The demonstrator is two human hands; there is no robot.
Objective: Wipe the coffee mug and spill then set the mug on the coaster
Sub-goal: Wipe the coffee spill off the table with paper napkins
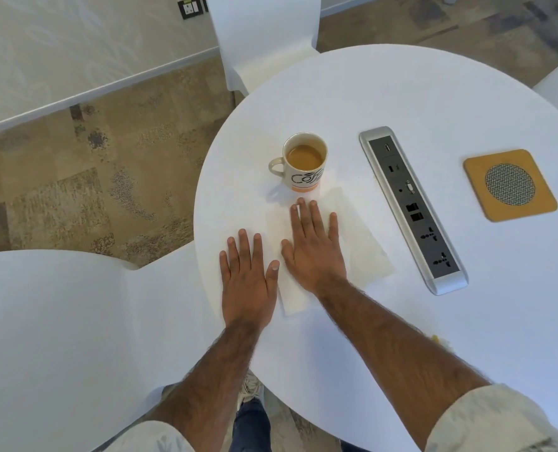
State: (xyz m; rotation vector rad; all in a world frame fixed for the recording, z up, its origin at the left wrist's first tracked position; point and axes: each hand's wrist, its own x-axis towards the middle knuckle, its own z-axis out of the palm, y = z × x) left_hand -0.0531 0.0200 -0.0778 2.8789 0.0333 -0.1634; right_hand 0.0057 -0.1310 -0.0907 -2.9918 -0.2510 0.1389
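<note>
The left hand (248, 282) and right hand (313, 252) are bare, the forearms (212, 370) hairy. Pale cream sleeves end near the elbows: the left sleeve (150, 435) at 7 o'clock, faintly leaf-printed, the right sleeve (493, 422) at 5 o'clock. Blue jeans (251, 425) and a light laced shoe (250, 384) show at 6 o'clock.

I'm watching through one head camera that's looking steeply down and forward onto the table (385, 102). It's sitting near, taking in the floor (75, 177) leftward and a chair (261, 34) beyond.
</note>
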